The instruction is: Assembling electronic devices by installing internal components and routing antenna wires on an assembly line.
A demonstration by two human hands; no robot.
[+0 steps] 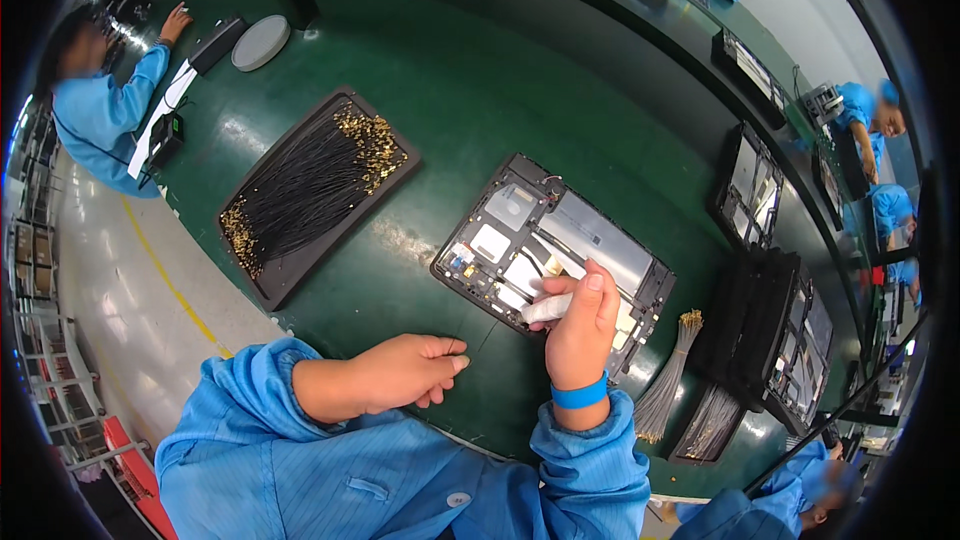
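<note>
An opened flat electronic device (pixel 590 230) with a black frame, silver battery and small boards lies on the green bench in front of me. My right hand (pixel 578 340), with a blue wrist strap (pixel 580 396) and a white wrap (pixel 547 310) on a finger, is curled over its near edge; what its fingertips hold, if anything, is hidden. Left of the device, my left hand (pixel 395 375) pinches a thin dark cable (pixel 452 347) between thumb and forefinger. A faint thin line runs between this hand and the device, too fine to trace fully.
At left, a dark tray (pixel 343 232) holds many black cables (pixel 305 180) with gold ends. A grey cable bundle (pixel 668 380), a smaller cable tray (pixel 705 430) and stacked devices (pixel 800 340) stand right. A round grey disc (pixel 261 43) lies far left. Several co-workers surround the bench.
</note>
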